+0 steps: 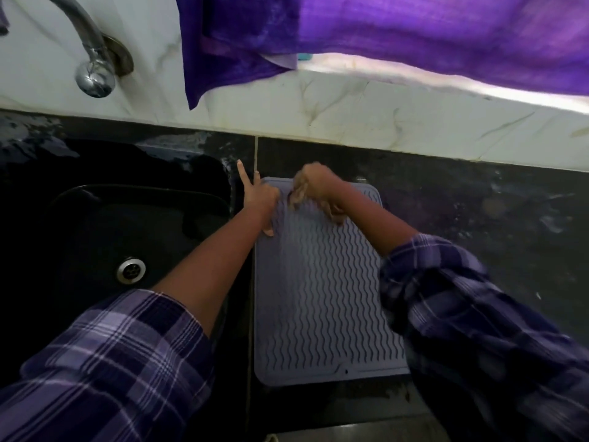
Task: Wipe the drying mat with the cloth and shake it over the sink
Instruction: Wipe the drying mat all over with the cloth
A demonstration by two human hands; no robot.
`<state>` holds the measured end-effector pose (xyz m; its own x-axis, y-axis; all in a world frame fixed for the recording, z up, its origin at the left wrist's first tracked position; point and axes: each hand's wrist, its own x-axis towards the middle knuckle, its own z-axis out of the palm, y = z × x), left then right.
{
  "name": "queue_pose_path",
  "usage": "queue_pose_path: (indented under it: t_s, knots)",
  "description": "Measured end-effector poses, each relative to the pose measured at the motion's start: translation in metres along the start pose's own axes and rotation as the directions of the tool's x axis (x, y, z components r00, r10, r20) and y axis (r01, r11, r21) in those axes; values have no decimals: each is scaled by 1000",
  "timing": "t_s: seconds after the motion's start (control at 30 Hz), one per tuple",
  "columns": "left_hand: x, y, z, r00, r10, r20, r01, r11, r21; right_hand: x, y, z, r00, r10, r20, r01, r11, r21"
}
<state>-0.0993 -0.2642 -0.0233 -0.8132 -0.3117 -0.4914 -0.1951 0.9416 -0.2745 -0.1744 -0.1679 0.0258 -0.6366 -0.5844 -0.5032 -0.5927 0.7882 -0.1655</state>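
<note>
Sleeves (pixel 105 362), plaid; mat (pixel 322 298) beside sink (pixel 95 218): left hand (pixel 259 199) splayed on mat edge, right hand (pixel 318 183) clutching cloth (pixel 299 193) (blurred).

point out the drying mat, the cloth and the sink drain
drying mat (pixel 322 298), head view, middle of its wavy ribbed surface
cloth (pixel 300 190), head view, bunched part under the right hand
sink drain (pixel 131 270), head view, centre of the metal strainer

L hand (pixel 262 199) splayed flat; R hand (pixel 318 183) fisted, blurred.
</note>
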Motion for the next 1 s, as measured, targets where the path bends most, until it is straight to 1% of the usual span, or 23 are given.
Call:
queue_pose_path:
  t_s: [0.03,0.1,0.17,0.23,0.27,0.3,0.33,0.37,0.4,0.43,0.47,0.5,0.53,0.57,0.6,0.67,0.73,0.8,0.83,0.87,0.93,0.97,1.0]
  knots:
    - [-1,1,-1,1000,3,-2,-3,1000,1,12,2,2,998,8,-62,-11,999,-40]
    - [-2,2,-4,1000,-3,14,3,1000,-5,21,2,15,993,48,-107,-55,997,-59]
    - [-3,2,-7,999,-14,31,15,999,-33,12,2,37,989,83,-125,-85,996,-13]
    - [-3,3,-7,1000,-17,25,17,1000,-1,-21,7,62,992,46,-116,-37,996,86]
    - [-3,3,-8,1000,-15,12,15,1000,15,-43,11,73,998,-19,-58,26,992,120]
    - [-5,4,-8,1000,-17,5,17,1000,19,-63,16,79,994,-93,60,85,990,114]
    - [-7,5,-9,1000,-18,13,17,999,26,-78,22,81,968,-140,208,125,989,79]
    - [-9,5,-9,1000,-13,24,12,999,37,-87,30,77,928,-146,343,137,989,48]
    - [-10,5,-9,1000,-9,25,8,999,40,-90,41,71,905,-143,400,140,989,37]
    - [-9,5,-9,1000,-11,19,11,999,33,-87,50,60,917,-137,374,119,990,71]
    - [-8,5,-8,1000,-15,16,14,1000,26,-81,56,45,956,-111,273,74,987,143]
    - [-7,5,-7,1000,-17,18,17,1000,24,-71,62,32,991,-54,121,29,979,201]
    - [-7,6,-7,1000,-18,20,17,1000,26,-56,66,21,999,15,-29,-8,973,231]
    - [-8,7,-8,1000,-19,22,19,999,27,-39,68,14,990,74,-120,-42,969,245]
    - [-8,9,-8,999,-24,25,24,999,25,-24,64,10,983,126,-137,-93,971,221]
    - [-7,11,-8,999,-39,27,39,999,25,-2,50,19,973,204,-110,-188,972,142]
    - [-6,12,-8,998,-59,31,58,998,22,5,37,40,959,213,-186,-192,974,123]
    - [-8,10,-6,998,-53,21,53,999,11,-10,31,56,959,175,-224,-144,978,149]
    - [-9,9,-5,999,-43,18,43,999,8,-24,31,64,969,148,-197,-115,979,168]
    - [-8,7,-4,999,-34,13,33,999,3,-39,32,70,983,126,-133,-101,979,176]
    - [-8,1,-2,1000,-26,4,26,999,-21,-65,35,71,991,73,108,-84,991,103]
    - [-8,0,-1,1000,-22,7,22,999,-28,-68,39,64,973,57,225,-69,996,49]
    - [-8,-1,0,1000,-19,10,20,999,-40,-67,40,53,957,48,286,-57,998,23]
